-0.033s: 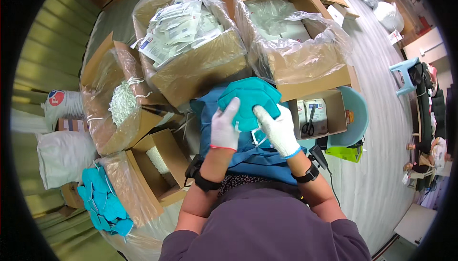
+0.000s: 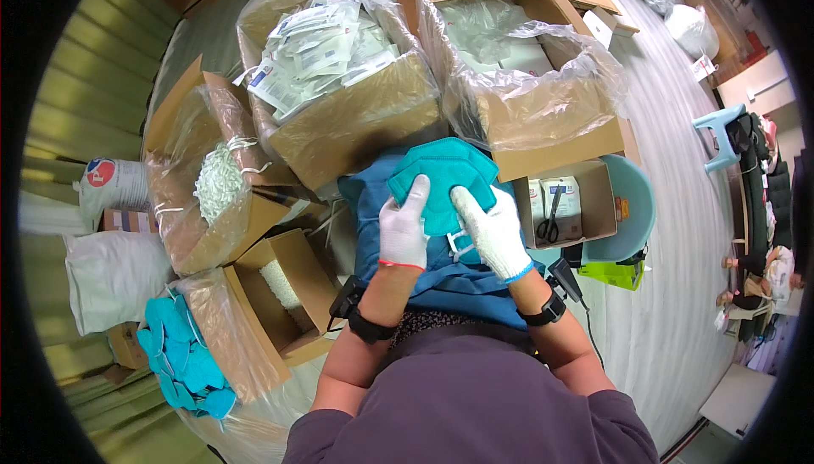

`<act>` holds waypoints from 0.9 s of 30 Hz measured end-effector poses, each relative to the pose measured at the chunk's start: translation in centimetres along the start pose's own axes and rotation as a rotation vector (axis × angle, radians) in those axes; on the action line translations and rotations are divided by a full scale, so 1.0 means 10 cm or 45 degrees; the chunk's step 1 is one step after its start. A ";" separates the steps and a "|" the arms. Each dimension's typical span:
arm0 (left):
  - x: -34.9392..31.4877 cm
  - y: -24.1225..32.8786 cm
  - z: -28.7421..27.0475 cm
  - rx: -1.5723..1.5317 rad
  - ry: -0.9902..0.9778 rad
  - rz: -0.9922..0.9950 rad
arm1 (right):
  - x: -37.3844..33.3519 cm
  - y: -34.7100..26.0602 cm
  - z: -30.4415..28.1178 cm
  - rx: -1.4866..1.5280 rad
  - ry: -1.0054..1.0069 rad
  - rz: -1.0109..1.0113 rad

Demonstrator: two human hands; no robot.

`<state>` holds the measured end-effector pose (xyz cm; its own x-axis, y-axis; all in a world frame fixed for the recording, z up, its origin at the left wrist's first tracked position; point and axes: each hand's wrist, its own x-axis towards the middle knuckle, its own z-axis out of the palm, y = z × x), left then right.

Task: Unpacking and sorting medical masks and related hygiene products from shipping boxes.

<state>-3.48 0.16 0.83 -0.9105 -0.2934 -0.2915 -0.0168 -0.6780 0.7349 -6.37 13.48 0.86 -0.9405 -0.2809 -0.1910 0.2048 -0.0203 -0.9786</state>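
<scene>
A teal cup-shaped face mask is held between my two white-gloved hands, above the blue cloth over my lap. My left hand grips its left lower side with the thumb on top; the fingers are behind it. My right hand pinches the right lower side, thumb also on the mask's face. White elastic straps hang below the mask between my hands, with a bit of teal behind them. The blue cloth spreads out under both hands.
Ahead stand lined cartons, one with white packets, another with plastic-wrapped goods. At right, a small box holds black scissors beside a blue stool. At left are white straps, an open carton and piled teal masks.
The mask has tilted very slightly in my hands. Both hands keep their grip, almost unmoved.
</scene>
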 end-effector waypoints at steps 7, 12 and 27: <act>0.26 -0.20 -0.27 0.591 0.393 0.639 | -0.21 -0.06 -0.06 0.661 -0.637 0.726; 0.30 -0.36 -0.02 0.072 0.366 0.239 | -0.04 0.02 -0.17 1.661 -0.573 0.849; 0.26 -0.20 -0.16 -0.483 0.143 -0.692 | 0.21 0.36 -0.52 -0.826 -0.291 -0.205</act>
<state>-5.13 -0.26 -2.38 -0.7646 0.1019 -0.6364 -0.2953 -0.9331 0.2054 -8.97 17.79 -3.41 -0.8504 -0.5187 -0.0886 -0.2020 0.4772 -0.8553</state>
